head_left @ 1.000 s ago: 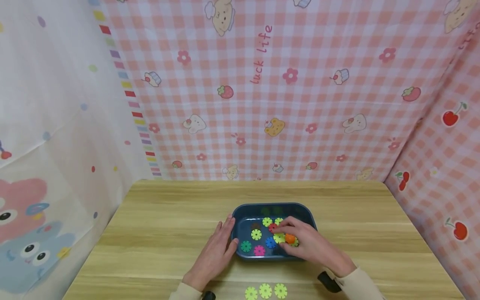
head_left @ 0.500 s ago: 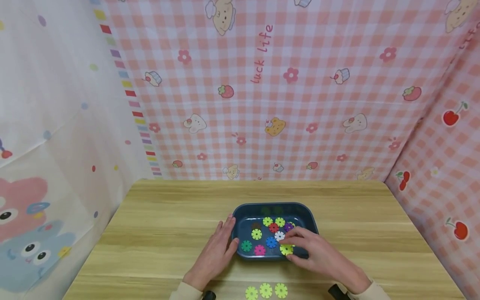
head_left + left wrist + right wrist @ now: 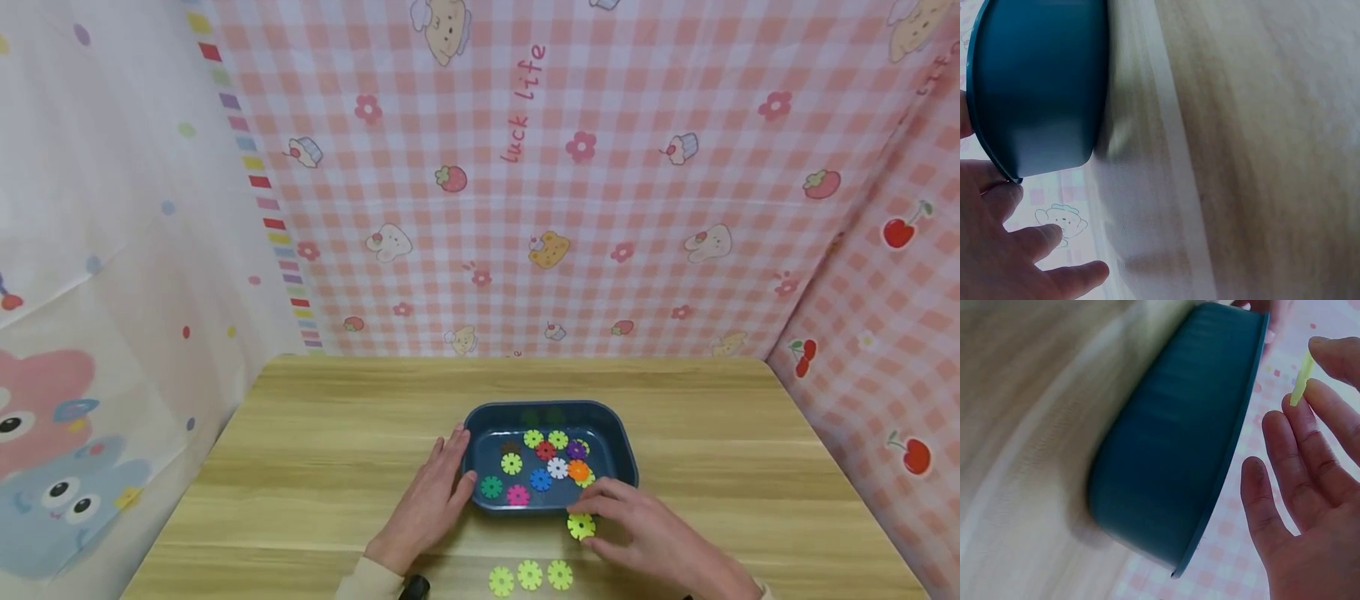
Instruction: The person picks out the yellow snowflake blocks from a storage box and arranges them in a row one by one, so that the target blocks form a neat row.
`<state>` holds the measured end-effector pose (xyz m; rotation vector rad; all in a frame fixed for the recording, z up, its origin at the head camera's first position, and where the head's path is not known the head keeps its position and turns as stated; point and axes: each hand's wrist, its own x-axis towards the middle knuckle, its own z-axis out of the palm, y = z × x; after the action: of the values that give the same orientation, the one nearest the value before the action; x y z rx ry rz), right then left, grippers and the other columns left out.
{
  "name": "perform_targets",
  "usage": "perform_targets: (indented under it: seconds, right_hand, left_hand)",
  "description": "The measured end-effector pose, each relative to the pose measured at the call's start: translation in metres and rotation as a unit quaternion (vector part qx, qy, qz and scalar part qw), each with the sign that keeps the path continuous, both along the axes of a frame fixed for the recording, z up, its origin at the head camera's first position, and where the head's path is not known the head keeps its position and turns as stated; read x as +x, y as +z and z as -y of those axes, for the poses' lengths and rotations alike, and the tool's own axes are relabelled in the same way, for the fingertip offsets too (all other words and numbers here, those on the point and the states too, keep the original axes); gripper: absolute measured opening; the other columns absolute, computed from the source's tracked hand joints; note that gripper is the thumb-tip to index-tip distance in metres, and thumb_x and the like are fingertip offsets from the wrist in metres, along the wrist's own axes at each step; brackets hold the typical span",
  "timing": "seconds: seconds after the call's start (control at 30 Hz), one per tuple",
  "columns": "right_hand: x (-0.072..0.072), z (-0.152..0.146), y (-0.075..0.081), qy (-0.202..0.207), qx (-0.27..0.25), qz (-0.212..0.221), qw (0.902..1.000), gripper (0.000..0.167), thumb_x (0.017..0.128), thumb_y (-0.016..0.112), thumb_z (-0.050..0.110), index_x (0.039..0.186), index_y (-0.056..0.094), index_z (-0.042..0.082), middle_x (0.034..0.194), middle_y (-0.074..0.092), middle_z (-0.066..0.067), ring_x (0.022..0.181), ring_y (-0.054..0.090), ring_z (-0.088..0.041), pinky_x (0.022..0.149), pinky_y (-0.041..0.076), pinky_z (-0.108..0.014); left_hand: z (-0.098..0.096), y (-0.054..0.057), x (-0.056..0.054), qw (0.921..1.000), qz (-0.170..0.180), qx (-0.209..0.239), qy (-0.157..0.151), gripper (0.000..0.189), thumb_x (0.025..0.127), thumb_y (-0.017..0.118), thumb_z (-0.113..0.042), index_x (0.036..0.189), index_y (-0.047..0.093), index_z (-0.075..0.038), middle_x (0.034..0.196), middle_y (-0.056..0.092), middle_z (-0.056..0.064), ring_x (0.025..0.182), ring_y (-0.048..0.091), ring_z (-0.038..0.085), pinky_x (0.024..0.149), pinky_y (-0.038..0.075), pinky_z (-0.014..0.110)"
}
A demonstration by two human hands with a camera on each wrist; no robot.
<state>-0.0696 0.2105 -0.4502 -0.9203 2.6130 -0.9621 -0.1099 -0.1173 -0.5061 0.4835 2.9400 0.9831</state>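
My right hand (image 3: 643, 527) pinches a yellow-green notched plastic disc (image 3: 581, 526) between thumb and fingers, just off the near right edge of a dark blue tub (image 3: 474, 433). In the right wrist view the disc (image 3: 1301, 378) shows edge-on, above rim level. My left hand (image 3: 426, 498) rests against the tub's left side, fingers extended. The left wrist view has that hand (image 3: 997, 244) touching the rim, several fingers spread out. Inside the tub lie discs in several colours, among them a white one (image 3: 557, 468), a blue one (image 3: 541, 480) and an orange one (image 3: 578, 471).
Three yellow-green discs lie in a row on the wooden table (image 3: 337, 433) in front of the tub, the rightmost disc (image 3: 559, 575) nearest my right hand. A pink checked cloth (image 3: 495, 208) hangs behind the table, and patterned cloths hang at both sides.
My right hand has moved from inside the tub towards me, over its near edge, carrying a yellow-green disc. The white, purple and orange discs are now uncovered. My left hand stays in place.
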Motion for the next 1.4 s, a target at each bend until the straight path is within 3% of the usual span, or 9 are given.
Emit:
perform_targets:
  seconds: [0.17, 0.33, 0.53, 0.93, 1.4]
  right_hand:
    - [0.005, -0.001, -0.003, 0.011, 0.009, 0.069, 0.9975, 0.034, 0.098, 0.07, 0.042, 0.129, 0.071, 0.028, 0.125, 0.059, 0.017, 0.108, 0.055, -0.005, 0.086, 0.056, -0.02]
    - [0.01, -0.002, -0.014, 0.033, -0.004, 0.092, 0.9952, 0.031, 0.1, 0.069, 0.039, 0.128, 0.071, 0.026, 0.123, 0.06, 0.019, 0.105, 0.056, -0.002, 0.088, 0.055, -0.02]
    - [0.012, -0.003, -0.025, 0.031, -0.019, 0.136, 0.9901, 0.026, 0.1, 0.069, 0.036, 0.125, 0.072, 0.027, 0.12, 0.062, 0.02, 0.101, 0.056, -0.001, 0.086, 0.055, -0.021]
    - [0.01, -0.01, -0.044, 0.051, -0.026, 0.146, 0.9877, 0.025, 0.101, 0.068, 0.031, 0.124, 0.073, 0.022, 0.115, 0.062, 0.019, 0.094, 0.056, 0.0, 0.08, 0.053, -0.02]
    - [0.008, -0.011, -0.051, 0.03, -0.02, 0.158, 0.9867, 0.023, 0.1, 0.071, 0.029, 0.122, 0.073, 0.023, 0.109, 0.063, 0.019, 0.09, 0.057, -0.001, 0.077, 0.053, -0.021]
  left_hand:
    - [0.0, 0.001, -0.002, 1.0, -0.003, 0.0, 0.0, 0.061, 0.11, 0.048, -0.031, 0.163, 0.031, -0.009, 0.17, 0.024, 0.009, 0.153, 0.025, 0.043, 0.116, 0.031, 0.067]
    - [0.0, 0.001, -0.001, 1.0, -0.002, 0.0, -0.001, 0.06, 0.11, 0.049, -0.03, 0.163, 0.031, -0.008, 0.17, 0.025, 0.009, 0.153, 0.025, 0.044, 0.116, 0.031, 0.068]
    - [0.001, 0.002, -0.001, 1.0, -0.008, -0.003, -0.002, 0.06, 0.11, 0.049, -0.03, 0.163, 0.032, -0.007, 0.17, 0.025, 0.01, 0.153, 0.026, 0.045, 0.115, 0.032, 0.068]
    - [0.001, 0.002, -0.001, 0.9999, -0.008, -0.009, -0.011, 0.06, 0.11, 0.048, -0.03, 0.162, 0.032, -0.005, 0.17, 0.025, 0.011, 0.152, 0.026, 0.046, 0.116, 0.032, 0.067]
    - [0.0, 0.001, -0.001, 0.9999, -0.008, -0.008, -0.006, 0.06, 0.11, 0.048, -0.03, 0.162, 0.031, -0.005, 0.17, 0.025, 0.011, 0.152, 0.026, 0.046, 0.116, 0.032, 0.066]
